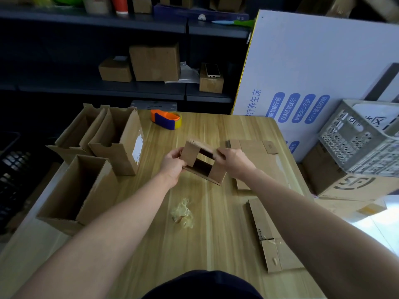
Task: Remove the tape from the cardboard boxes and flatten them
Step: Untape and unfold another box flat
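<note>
Gripping the small box (203, 164) over the table (216, 229) with fingers of my left hand (172, 164) and right hand (234, 161) curled round its flaps, I am judging flattening underway, next needing opposite corners pressed inward.

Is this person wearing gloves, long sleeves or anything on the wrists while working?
No. The left hand and right hand are bare, with no gloves; no rings or watch show. The left forearm and right forearm are uncovered to the picture's edge, so no sleeves appear. A dark garment shows at the bottom.
</note>
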Demonstrator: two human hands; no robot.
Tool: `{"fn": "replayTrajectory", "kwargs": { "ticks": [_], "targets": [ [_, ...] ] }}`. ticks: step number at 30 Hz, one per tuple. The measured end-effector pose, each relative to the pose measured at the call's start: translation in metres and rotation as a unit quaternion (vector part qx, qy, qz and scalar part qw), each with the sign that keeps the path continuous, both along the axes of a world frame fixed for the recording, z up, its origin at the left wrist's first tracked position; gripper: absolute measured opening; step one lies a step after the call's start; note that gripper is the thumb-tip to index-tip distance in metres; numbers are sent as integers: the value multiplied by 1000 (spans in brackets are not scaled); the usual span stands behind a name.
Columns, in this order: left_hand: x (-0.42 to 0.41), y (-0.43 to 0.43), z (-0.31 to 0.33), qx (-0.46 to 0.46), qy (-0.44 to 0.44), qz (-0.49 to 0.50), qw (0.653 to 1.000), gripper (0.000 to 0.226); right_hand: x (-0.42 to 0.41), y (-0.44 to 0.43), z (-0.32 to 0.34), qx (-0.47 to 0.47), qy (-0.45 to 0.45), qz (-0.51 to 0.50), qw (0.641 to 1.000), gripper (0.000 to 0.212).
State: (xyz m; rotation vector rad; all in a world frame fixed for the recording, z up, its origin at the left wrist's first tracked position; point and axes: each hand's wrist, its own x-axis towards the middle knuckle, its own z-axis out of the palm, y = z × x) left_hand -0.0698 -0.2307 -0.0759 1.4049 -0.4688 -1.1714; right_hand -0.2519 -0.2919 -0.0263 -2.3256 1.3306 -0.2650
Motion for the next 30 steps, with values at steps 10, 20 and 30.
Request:
{"fn": "replayTrajectory", "kwargs": {
  "ticks": [10, 20, 30],
  "targets": [
    [-4, -3, 4, 66, -344, -59, 935, 55, 8, 9, 4, -167, 124, 95, 973, 22],
    [-4, -12, 17, 76, -439, -52, 894, 14, 20, 11, 6, -183, 56, 43, 981, 18],
    [1, -13, 12, -54, -184, 77, 978, 25, 15, -4, -3, 134, -247, -290, 915, 76]
  ]
}}
